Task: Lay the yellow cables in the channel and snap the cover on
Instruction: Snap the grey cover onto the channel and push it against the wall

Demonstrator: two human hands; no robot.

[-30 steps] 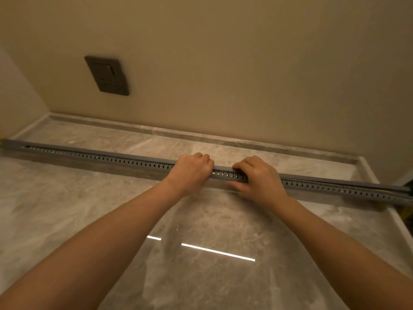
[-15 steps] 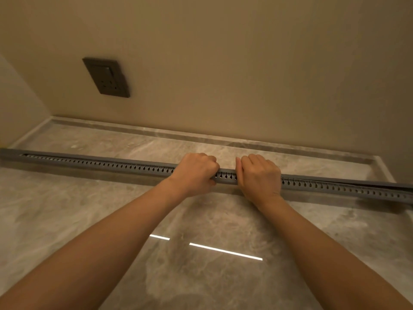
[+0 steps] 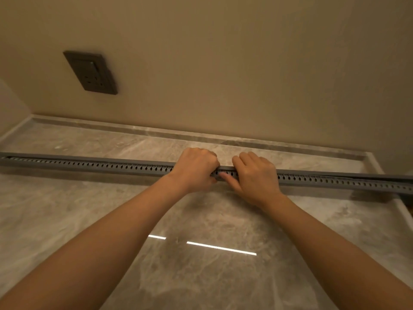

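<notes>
A long grey slotted cable channel lies across the marble counter from the left edge to the right edge. A grey cover rests along its top; at the far right it sits slightly raised off the channel. My left hand and my right hand are side by side at the middle of the channel, both curled over its top and gripping it, thumbs on the near wall. No yellow cables show; the inside of the channel is hidden.
The marble counter has a low raised lip along the back and the right side. A beige wall stands behind, with a dark socket and switch plate at the upper left. A bright light strip reflects in the counter between my forearms.
My right hand has slid left along the channel until it sits close beside the left hand. The view has shifted slightly. The channel stays in place.
</notes>
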